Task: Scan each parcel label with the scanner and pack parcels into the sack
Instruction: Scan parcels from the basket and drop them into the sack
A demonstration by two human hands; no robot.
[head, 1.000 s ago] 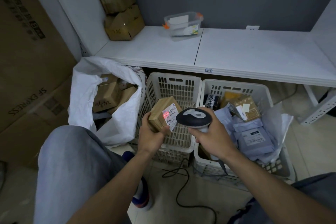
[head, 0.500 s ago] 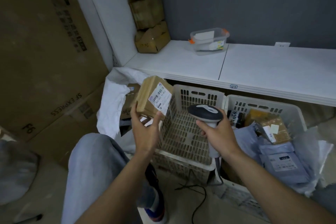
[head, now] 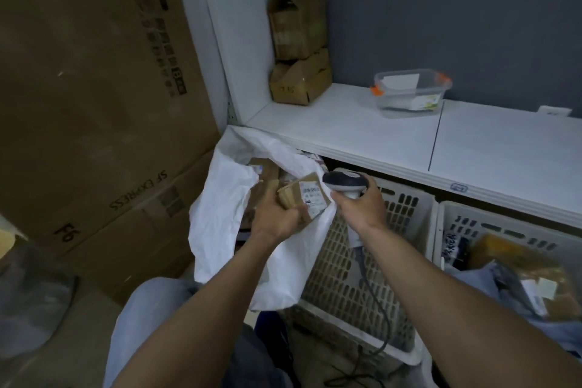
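My left hand [head: 277,217] grips a small brown cardboard parcel [head: 304,195] with a white label, held over the open mouth of the white sack [head: 220,205]. Several brown parcels lie inside the sack. My right hand [head: 362,208] holds the dark-headed barcode scanner [head: 345,183] by its handle, just right of the parcel; its cable hangs down to the floor. More parcels, grey mailers and a brown box [head: 516,274], fill the right white basket [head: 491,224].
A white perforated basket [head: 356,277] stands between sack and right basket, under a white shelf [head: 362,126]. On the shelf sit two stacked cardboard boxes [head: 299,47] and a clear plastic tub [head: 412,93]. Large cardboard cartons [head: 94,104] rise at the left. My knee is at the bottom.
My left hand carried the parcel left from the scanner's beam and lowered it over the sack's mouth. The scanner hand followed leftward, and the view turned left.
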